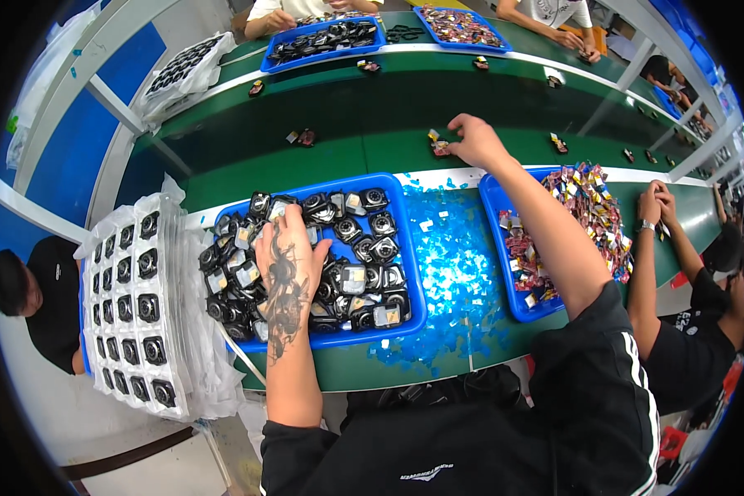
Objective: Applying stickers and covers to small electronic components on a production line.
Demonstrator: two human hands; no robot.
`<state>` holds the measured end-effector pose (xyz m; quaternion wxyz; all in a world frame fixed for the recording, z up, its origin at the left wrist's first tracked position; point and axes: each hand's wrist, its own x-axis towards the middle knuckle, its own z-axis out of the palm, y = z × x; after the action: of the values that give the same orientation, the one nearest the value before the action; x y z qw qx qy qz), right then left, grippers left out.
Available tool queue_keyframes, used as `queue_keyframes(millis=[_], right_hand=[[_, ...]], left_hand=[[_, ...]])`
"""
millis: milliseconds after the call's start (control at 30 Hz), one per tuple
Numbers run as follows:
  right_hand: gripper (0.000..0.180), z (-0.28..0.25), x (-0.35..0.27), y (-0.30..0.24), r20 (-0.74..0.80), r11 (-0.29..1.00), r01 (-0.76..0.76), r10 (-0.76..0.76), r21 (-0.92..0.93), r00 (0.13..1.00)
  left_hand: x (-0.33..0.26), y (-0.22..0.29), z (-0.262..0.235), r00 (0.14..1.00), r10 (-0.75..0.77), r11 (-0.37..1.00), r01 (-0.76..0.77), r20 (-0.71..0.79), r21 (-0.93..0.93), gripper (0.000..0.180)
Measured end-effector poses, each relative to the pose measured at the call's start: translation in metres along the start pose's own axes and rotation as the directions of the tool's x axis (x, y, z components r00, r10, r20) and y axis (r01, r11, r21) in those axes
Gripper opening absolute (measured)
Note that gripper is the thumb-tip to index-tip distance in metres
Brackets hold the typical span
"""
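My left hand (288, 252) lies over a blue tray (412, 273) heaped with black camera-like housings (353, 279). Its thumb stands out to the side and the fingers reach forward among the housings; the undersides of the fingers are hidden. Farther off, my right hand (478, 142) is stretched over the green conveyor belt (372, 153). Its fingers are curved but apart, with the lower fingertip beside or touching a small red-and-yellow electronic part (439, 145) on the belt. To the right, a second blue tray (521, 304) holds a pile of similar small parts (583, 219).
Small blue film pieces (455, 281) litter the bench between the trays. Stacked white blister trays (132, 306) of housings stand at left. More parts (304, 137) lie along the belt. Across it are two other blue trays (380, 40) and co-workers' hands (574, 41); another person (661, 215) works at right.
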<state>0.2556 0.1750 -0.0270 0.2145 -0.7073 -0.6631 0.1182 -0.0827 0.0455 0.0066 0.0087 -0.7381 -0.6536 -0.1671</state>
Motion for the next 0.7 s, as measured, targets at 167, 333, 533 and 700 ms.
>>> queue_keyframes(millis=[167,333,533,700], right_hand=[[0.020,-0.022,-0.050,-0.064,-0.020,0.951,0.227,-0.228,0.208,0.973],[0.010,-0.009,-0.083,-0.129,0.192,0.721,0.569,-0.671,0.397,0.716],[0.027,0.026,-0.089,-0.172,0.207,0.623,0.765,-0.780,0.163,0.591],[0.012,0.058,-0.091,-0.178,0.102,0.492,0.870,-0.867,0.022,0.487]], left_hand=[[0.004,-0.005,-0.003,1.000,0.012,0.993,-0.014,-0.017,-0.120,0.036],[0.010,-0.028,0.000,0.991,-0.110,0.938,0.080,-0.073,-0.336,0.020],[0.019,-0.045,0.001,0.957,-0.278,0.574,0.092,-0.088,-0.814,0.026],[0.015,-0.030,-0.026,0.949,-0.263,-0.098,0.151,0.172,-0.984,0.031]])
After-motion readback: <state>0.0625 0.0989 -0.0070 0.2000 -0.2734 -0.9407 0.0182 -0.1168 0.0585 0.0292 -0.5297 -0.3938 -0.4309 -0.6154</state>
